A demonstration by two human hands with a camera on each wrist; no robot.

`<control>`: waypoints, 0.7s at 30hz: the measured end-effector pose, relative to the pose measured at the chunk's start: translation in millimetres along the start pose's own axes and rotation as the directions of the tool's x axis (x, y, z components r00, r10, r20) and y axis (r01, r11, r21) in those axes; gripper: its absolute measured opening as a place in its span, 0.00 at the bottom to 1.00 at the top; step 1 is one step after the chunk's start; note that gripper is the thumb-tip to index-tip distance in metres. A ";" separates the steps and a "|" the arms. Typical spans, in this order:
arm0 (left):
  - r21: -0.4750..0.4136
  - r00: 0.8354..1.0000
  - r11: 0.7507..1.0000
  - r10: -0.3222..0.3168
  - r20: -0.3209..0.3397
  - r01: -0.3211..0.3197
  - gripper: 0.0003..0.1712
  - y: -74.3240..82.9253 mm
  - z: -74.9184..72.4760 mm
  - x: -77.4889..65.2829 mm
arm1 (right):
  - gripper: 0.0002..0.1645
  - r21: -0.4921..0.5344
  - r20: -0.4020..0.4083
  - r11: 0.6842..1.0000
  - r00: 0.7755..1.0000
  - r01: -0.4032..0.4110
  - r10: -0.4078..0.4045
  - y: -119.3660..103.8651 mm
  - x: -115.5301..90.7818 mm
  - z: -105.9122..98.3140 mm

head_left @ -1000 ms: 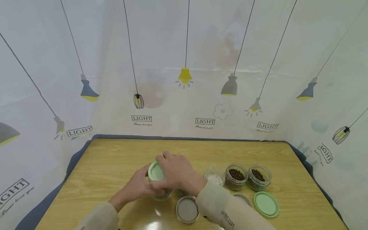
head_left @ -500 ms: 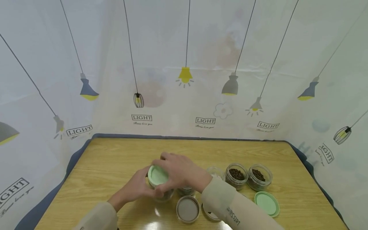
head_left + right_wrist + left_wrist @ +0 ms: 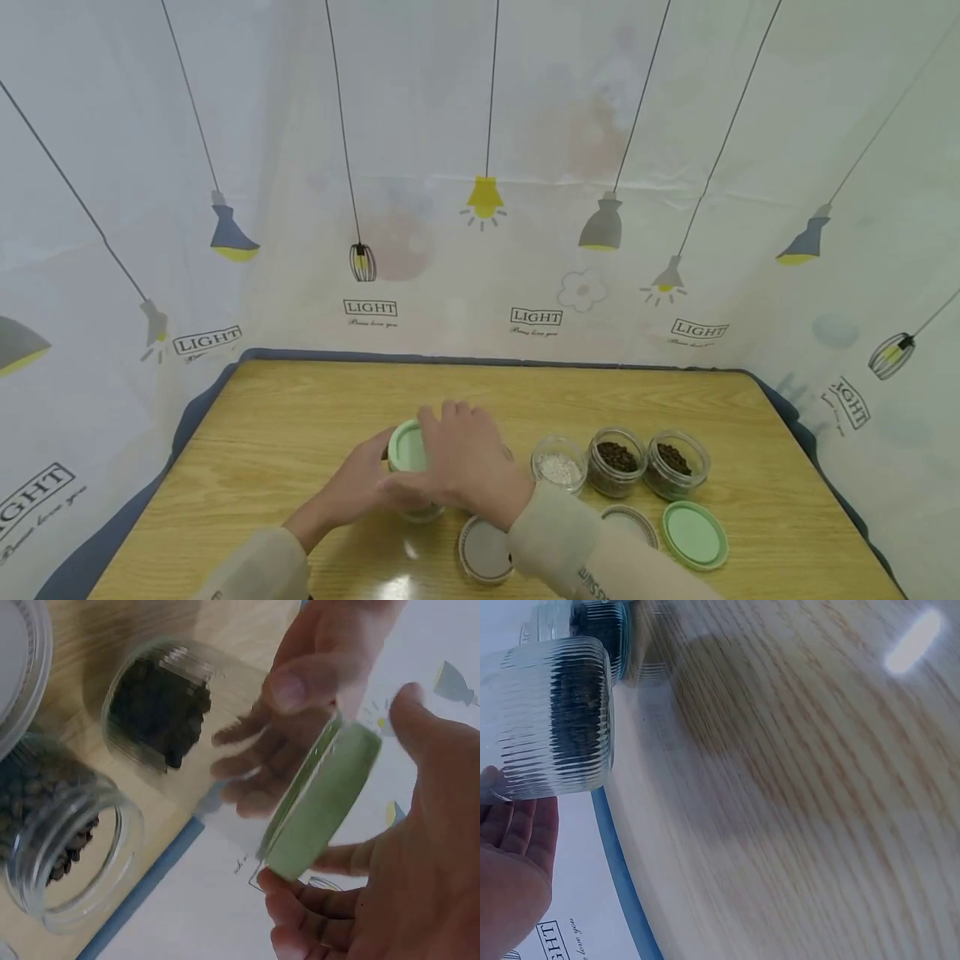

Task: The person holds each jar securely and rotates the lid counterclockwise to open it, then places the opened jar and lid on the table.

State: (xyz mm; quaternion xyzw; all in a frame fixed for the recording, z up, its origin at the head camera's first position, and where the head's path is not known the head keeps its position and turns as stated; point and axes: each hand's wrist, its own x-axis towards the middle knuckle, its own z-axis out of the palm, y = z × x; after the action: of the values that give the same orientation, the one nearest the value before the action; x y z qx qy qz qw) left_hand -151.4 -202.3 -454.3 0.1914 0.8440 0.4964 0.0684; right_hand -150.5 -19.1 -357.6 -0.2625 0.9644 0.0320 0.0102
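Note:
A glass jar (image 3: 555,720) with ribbed sides and dark bean-like pieces in its base is in my left hand (image 3: 348,487), whose fingers wrap its side. On its mouth sits a green lid (image 3: 407,450). My right hand (image 3: 468,462) lies over the lid from the right. In the right wrist view its curled fingers (image 3: 304,907) are at the lid's edge, while the thumb stands apart from it. Another ribbed jar (image 3: 615,634) with dark contents is behind; the right hand hides it in the head view.
To the right stand three lidless jars: one with white grains (image 3: 558,468) and two with coffee beans, the nearer (image 3: 617,458) and the farther right (image 3: 675,458). A green lid (image 3: 694,535) and two greyish round lids, one (image 3: 485,548) left and one (image 3: 630,525) right, lie in front.
My right hand turned on the lid, thumb and fingers round it half a second ago, and has now turned back with its fingers pointing away. The left hand stays on the jar.

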 end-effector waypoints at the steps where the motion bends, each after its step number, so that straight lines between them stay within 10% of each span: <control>1: 0.002 1.000 1.000 -0.003 -0.007 0.003 0.43 0.1 0.4 0.1 | 0.59 0.002 0.012 1.000 1.000 -0.009 0.009 -2.2 0.4 1.0; 10: -0.012 0.999 0.999 -0.039 -0.004 0.039 0.47 2.2 2.4 1.0 | 0.46 0.090 -0.008 0.992 0.996 0.094 -0.093 3.6 8.2 6.4; 21: -0.016 0.999 0.999 -0.031 0.016 0.031 0.48 0.1 3.7 0.5 | 0.52 0.251 0.086 0.906 0.924 0.342 -0.373 27.3 12.3 -5.9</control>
State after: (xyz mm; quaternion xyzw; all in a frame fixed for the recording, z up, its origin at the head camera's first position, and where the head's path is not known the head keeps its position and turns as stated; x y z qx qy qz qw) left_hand -150.7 -199.0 -455.9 0.1816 0.8421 0.5007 0.0843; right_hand -175.0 -2.2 -350.6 -0.4293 0.8940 -0.0656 0.1102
